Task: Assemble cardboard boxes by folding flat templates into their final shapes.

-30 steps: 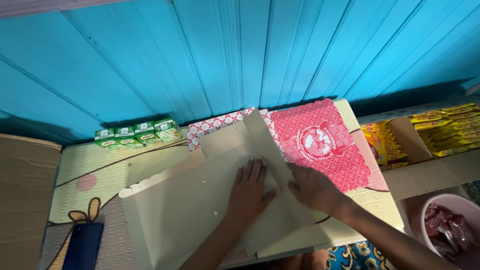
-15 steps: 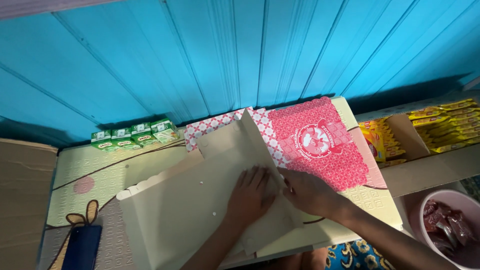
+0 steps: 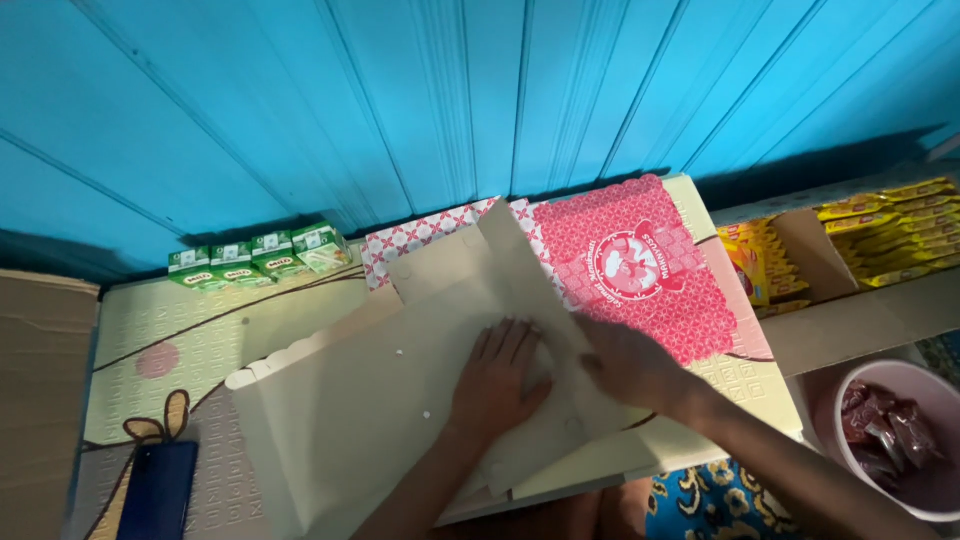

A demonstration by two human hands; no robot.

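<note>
A flat, unfolded cream cardboard box [image 3: 340, 400] lies on a pale foam floor mat [image 3: 180, 330]. One of its flaps [image 3: 500, 260] stands raised toward the wall. My left hand [image 3: 497, 380] presses palm down on the cardboard, fingers spread. My right hand [image 3: 625, 360] rests just right of it on the flap's fold, fingers curled over the edge. A red and white patterned box panel [image 3: 640, 270] lies beyond my right hand.
Several small green drink cartons [image 3: 260, 258] line the blue wall. A dark phone [image 3: 158, 490] lies at the mat's lower left. A brown cardboard sheet [image 3: 40, 400] is at far left. An open carton of yellow packets [image 3: 880, 235] and a pink bowl of wrapped pieces [image 3: 900, 440] sit right.
The view has shifted slightly. Both hands stay pressed on the cardboard, with the raised flap held in much the same place.
</note>
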